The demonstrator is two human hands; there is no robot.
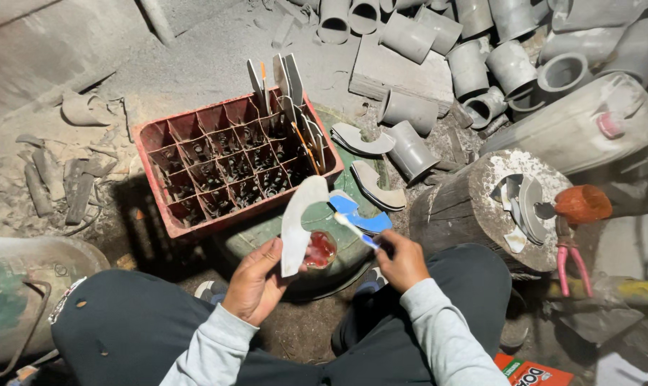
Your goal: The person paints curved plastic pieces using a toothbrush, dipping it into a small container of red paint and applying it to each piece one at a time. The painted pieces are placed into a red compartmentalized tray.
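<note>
From the head view we see our left hand (256, 280) gripping a curved grey plastic piece (298, 220) upright, our right hand (402, 261) pinching a small brush (354, 230) above a red-filled tin (319, 249); the red crate (231, 163) stands just beyond, the wooden stump (474, 207) at right.

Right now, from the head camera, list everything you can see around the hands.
Crate: one, red, divided into cells, centre, a few flat grey pieces standing in its far corner.
Curved grey piece: one, pale grey, held in the left hand.
Brush: one, white and blue handle, held in the right hand.
Small pot: one, red contents, below the curved piece.
Blue piece: one, beside the pot.
Pipe sections: many, grey, piled upper right.
Wood stump: one, right, with grey cut pieces on top.
Pliers: one, pink handles, by the stump.
Jerrycan: one, dusty, far right.
Left hand: gripping the curved piece.
Right hand: gripping the brush.
</note>
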